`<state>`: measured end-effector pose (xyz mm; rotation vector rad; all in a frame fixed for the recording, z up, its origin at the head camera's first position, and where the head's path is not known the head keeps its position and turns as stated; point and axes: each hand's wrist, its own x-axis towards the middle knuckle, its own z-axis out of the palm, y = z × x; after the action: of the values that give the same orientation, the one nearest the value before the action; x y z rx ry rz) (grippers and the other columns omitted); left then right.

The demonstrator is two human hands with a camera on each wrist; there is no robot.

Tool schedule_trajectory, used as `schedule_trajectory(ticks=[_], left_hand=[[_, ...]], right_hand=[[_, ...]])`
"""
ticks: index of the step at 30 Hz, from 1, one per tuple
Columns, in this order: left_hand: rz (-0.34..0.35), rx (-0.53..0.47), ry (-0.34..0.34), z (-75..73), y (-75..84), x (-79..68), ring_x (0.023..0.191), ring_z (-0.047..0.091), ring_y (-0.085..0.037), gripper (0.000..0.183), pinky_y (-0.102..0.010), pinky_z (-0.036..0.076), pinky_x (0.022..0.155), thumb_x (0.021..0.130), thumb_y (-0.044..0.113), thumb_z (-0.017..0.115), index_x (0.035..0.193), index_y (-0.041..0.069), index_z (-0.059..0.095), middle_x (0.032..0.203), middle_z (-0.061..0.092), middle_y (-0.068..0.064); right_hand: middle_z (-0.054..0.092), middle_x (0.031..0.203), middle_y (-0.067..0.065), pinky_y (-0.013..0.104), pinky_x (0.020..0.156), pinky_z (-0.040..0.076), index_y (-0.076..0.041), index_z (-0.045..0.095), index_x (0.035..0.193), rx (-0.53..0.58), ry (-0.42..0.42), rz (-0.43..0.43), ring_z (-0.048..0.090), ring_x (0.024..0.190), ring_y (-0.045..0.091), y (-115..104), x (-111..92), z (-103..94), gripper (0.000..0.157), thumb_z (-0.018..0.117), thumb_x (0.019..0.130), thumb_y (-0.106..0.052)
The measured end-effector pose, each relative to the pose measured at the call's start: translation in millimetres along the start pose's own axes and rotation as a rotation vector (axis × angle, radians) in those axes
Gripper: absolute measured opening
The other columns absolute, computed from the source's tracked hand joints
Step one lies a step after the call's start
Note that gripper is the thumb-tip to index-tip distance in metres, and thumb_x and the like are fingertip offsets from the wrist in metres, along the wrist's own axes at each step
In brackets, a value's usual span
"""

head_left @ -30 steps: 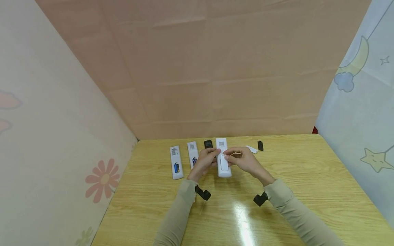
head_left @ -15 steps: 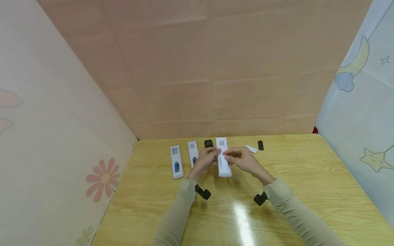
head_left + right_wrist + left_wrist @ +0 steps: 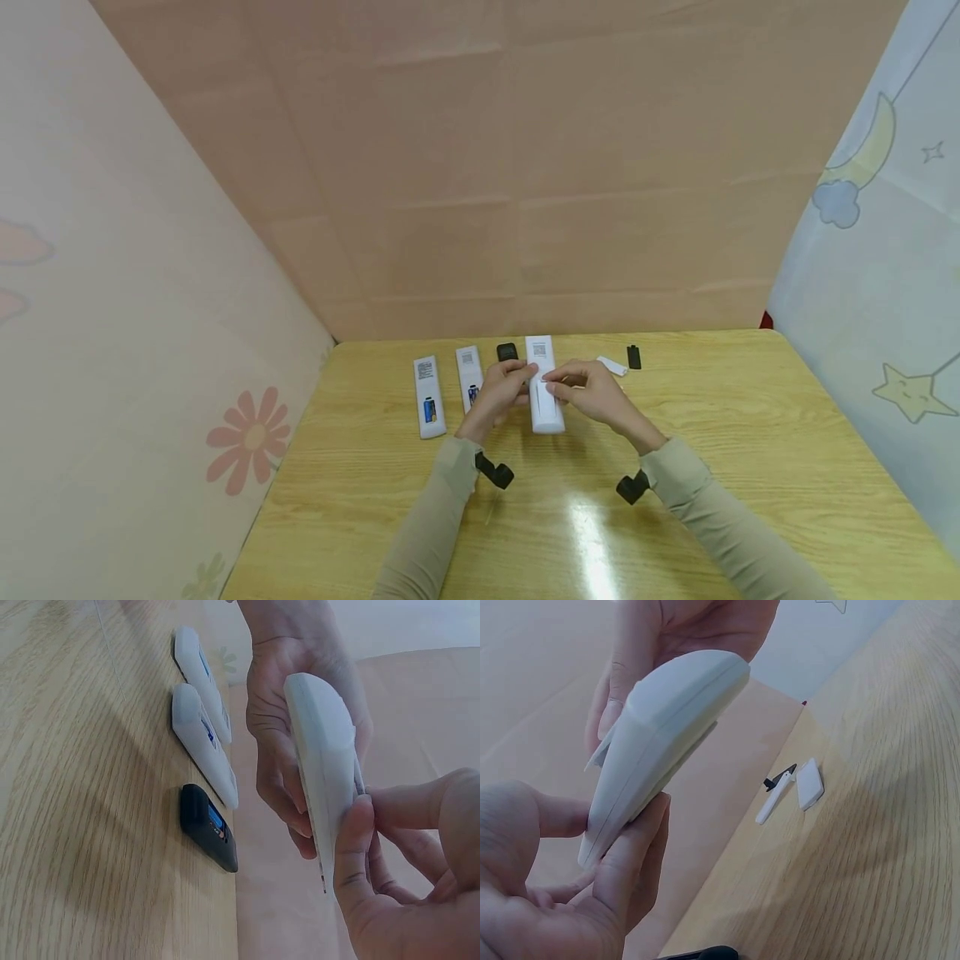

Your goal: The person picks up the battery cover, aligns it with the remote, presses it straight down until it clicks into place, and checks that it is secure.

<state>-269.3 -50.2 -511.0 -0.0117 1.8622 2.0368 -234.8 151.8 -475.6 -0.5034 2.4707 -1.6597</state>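
A white remote control (image 3: pixel 540 348), back side up and raised off the table, is gripped by my left hand (image 3: pixel 498 393) along its left edge, thumb on the back. My right hand (image 3: pixel 596 393) pinches the white battery cover (image 3: pixel 546 407) on that back with thumb and fingertips. In the left wrist view an edge of the cover (image 3: pixel 600 754) stands slightly away from the remote's body (image 3: pixel 649 735). The right wrist view shows my right thumb (image 3: pixel 354 825) against the remote's side. Whatever lies under the cover is hidden.
Left of my hands lie two white remotes (image 3: pixel 425 379) (image 3: pixel 468 358), their uncovered compartments showing blue batteries. A black remote (image 3: pixel 206 829) with a blue battery lies beside them. White covers (image 3: pixel 810 784) and a black cover (image 3: pixel 633 357) rest right of my hands on the wooden table (image 3: pixel 712 392).
My right fingertips and the cover have shifted very slightly toward the remote's near end. My left hand and the remote stay almost in place.
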Motion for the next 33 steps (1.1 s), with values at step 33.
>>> schedule_trajectory(ticks=[33], left_hand=[[0.051,0.006,0.032,2.6,5.5,-5.1,0.099,0.071,-0.025,0.060,-0.037,0.060,0.084,0.097,0.038,0.067,0.142,0.003,0.049,0.119,0.066,-0.012]], right_hand=[[0.065,0.091,0.008,0.030,0.062,0.055,-0.008,0.072,0.110,-0.090,0.175,0.000,0.064,0.079,0.021,1.2,-3.8,15.4,0.026,0.079,0.088,-0.021]])
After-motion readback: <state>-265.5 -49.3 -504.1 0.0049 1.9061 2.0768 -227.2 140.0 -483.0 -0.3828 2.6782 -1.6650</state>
